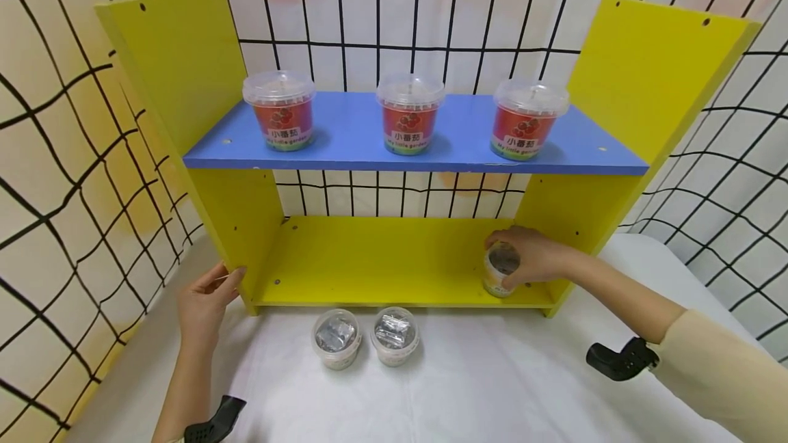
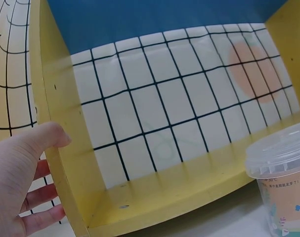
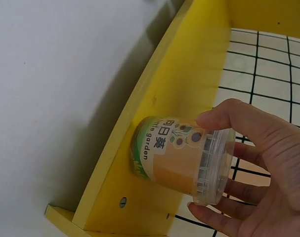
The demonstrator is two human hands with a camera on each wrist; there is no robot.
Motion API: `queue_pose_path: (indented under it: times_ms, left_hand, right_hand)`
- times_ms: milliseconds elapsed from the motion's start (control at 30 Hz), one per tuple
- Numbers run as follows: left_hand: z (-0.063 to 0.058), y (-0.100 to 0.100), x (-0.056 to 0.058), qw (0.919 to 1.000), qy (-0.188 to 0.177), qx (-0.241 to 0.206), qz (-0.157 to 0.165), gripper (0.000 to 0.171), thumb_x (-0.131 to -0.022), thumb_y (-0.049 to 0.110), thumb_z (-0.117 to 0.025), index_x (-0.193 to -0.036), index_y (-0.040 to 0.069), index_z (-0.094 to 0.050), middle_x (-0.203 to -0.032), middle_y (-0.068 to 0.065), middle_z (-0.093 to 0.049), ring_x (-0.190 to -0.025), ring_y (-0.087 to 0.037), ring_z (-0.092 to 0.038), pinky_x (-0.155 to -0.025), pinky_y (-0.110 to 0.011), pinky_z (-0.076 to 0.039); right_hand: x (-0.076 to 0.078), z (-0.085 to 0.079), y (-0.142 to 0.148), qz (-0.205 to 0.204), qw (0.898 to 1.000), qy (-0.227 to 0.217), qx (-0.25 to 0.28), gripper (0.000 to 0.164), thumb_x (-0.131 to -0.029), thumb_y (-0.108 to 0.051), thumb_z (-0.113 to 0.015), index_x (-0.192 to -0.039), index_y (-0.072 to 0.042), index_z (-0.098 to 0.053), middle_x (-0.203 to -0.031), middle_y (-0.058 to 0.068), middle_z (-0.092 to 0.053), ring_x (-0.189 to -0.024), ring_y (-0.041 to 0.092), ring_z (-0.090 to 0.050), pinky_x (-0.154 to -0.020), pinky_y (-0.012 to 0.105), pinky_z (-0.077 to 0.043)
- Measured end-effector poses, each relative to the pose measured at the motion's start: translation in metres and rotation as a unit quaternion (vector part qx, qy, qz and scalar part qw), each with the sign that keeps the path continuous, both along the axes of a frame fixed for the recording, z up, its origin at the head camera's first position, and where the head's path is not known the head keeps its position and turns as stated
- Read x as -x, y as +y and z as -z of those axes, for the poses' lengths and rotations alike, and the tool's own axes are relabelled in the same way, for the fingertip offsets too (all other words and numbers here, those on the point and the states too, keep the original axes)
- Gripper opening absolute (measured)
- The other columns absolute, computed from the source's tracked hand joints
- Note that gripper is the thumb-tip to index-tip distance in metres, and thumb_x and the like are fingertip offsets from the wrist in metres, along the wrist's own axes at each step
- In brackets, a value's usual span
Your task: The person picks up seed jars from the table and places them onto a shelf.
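My right hand (image 1: 534,252) grips a lidded plastic cup (image 3: 172,153) around its lid, thumb on one side and fingers on the other. The cup has an orange, white and green label with flowers and stands upright at the right end of the yellow lower shelf (image 1: 382,258). My left hand (image 1: 206,299) holds the front edge of the yellow left side panel (image 2: 51,163), thumb on the inner face and fingers outside. Two more lidded cups, a left one (image 1: 336,338) and a right one (image 1: 395,336), stand on the white cloth before the shelf.
Three red-labelled cups, left (image 1: 282,111), middle (image 1: 410,115) and right (image 1: 528,120), stand spaced along the blue upper shelf (image 1: 351,128). The yellow right side panel (image 1: 659,67) rises beside them. Black-gridded white cloth (image 1: 406,12) hangs behind; white cloth (image 1: 468,388) covers the table.
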State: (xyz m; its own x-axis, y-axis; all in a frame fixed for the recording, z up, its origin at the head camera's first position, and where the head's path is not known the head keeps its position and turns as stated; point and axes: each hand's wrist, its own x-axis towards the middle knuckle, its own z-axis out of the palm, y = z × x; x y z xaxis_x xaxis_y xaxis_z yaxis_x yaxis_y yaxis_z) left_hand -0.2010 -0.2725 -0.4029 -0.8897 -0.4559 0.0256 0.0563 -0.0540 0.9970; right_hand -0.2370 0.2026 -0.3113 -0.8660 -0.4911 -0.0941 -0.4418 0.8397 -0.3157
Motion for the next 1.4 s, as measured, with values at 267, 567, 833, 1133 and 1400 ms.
queue_pose_path:
  times_ms: [267, 567, 833, 1133, 1400]
  left_hand:
    - [0.0, 0.001, 0.001, 1.0, 0.006, 0.001, -0.007, 0.036, -0.078, 0.013, -0.074, -0.113, 0.01, -0.066, -0.086, 0.017, -0.065, -0.074, -0.001, -0.06, -0.063, -0.013, -0.053]
    - [-0.001, 0.001, 0.001, 0.9999, 0.003, -0.005, -0.008, 0.038, -0.078, 0.014, -0.075, -0.114, 0.01, -0.065, -0.086, 0.016, -0.064, -0.073, -0.002, -0.059, -0.063, -0.013, -0.053]
    - [0.001, 0.002, -0.001, 0.9999, -0.011, -0.002, -0.013, 0.043, -0.077, 0.016, -0.075, -0.118, 0.007, -0.063, -0.085, 0.017, -0.063, -0.073, -0.001, -0.059, -0.063, -0.013, -0.052]
    - [0.003, 0.0, -0.004, 0.9995, -0.027, 0.01, -0.014, 0.045, -0.077, 0.019, -0.075, -0.119, 0.008, -0.062, -0.084, 0.018, -0.063, -0.074, 0.0, -0.059, -0.063, -0.012, -0.052]
    - [0.002, 0.002, -0.002, 0.9995, -0.022, 0.018, -0.01, 0.049, -0.078, 0.02, -0.075, -0.121, 0.004, -0.059, -0.088, 0.018, -0.061, -0.075, 0.0, -0.058, -0.065, -0.012, -0.052]
  right_hand:
    - [0.003, 0.001, 0.0, 0.001, 1.0, -0.013, 0.004, 0.057, -0.068, -0.018, -0.078, -0.119, -0.006, -0.053, -0.117, 0.017, -0.053, -0.1, 0.031, -0.049, -0.084, 0.047, -0.048]
    - [0.005, 0.001, 0.002, 0.005, 1.0, -0.028, 0.01, 0.061, -0.07, -0.018, -0.077, -0.123, -0.006, -0.05, -0.12, 0.018, -0.049, -0.104, 0.033, -0.047, -0.085, 0.049, -0.048]
    - [0.004, -0.003, 0.004, -0.017, 1.0, 0.014, -0.011, 0.069, -0.071, -0.034, -0.077, -0.128, -0.008, -0.048, -0.126, 0.02, -0.046, -0.108, 0.033, -0.044, -0.092, 0.053, -0.042]
    - [-0.003, -0.004, -0.018, -0.016, 0.992, 0.128, -0.01, 0.067, -0.066, -0.044, -0.079, -0.124, -0.018, -0.057, -0.125, 0.008, -0.051, -0.114, 0.027, -0.044, -0.096, 0.049, -0.042]
    - [-0.015, -0.006, -0.043, -0.064, 0.984, 0.167, -0.03, 0.062, -0.067, -0.048, -0.077, -0.12, -0.019, -0.06, -0.124, 0.005, -0.053, -0.117, 0.027, -0.045, -0.1, 0.046, -0.039]
